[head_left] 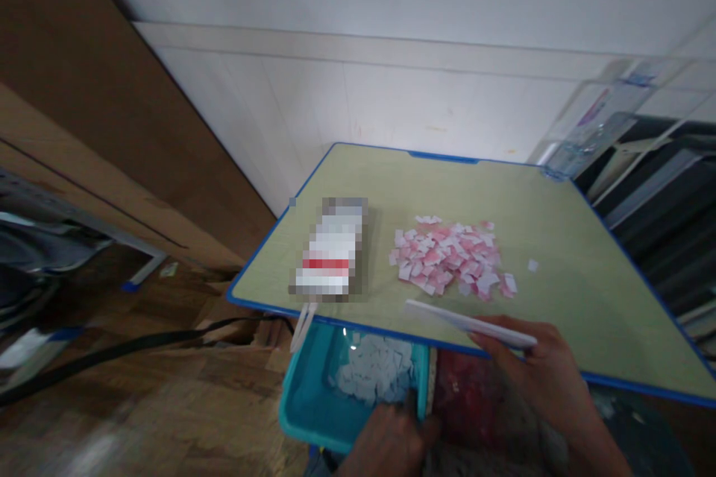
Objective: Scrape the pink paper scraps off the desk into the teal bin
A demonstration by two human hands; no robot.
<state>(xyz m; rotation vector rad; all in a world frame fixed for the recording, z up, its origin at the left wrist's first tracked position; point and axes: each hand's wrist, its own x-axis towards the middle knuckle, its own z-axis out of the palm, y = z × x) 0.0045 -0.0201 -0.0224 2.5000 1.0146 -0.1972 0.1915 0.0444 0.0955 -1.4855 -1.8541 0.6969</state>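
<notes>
My right hand (540, 361) is closed, pinching one end of a thin white strip (447, 315) above the board's near edge. Just beyond the strip lies a loose heap of small pink and white paper pieces (447, 257) on the pale yellow board (559, 223). Below the board, my left hand (388, 440) is blurred, its fingers looking curled at the near side of a teal basin (302, 421). A dark shape shows by its fingertips, but I cannot make out what it is. Small white pieces (374, 369) lie in the basin.
A phone (333, 250), pixelated, with a white strap (303, 326), lies on the board's left side. One paper piece (532, 265) sits apart, right of the heap. A clear plastic bottle (593, 134) stands at the back right. Behind is a white wall (391, 97); cardboard (139, 156) stands left.
</notes>
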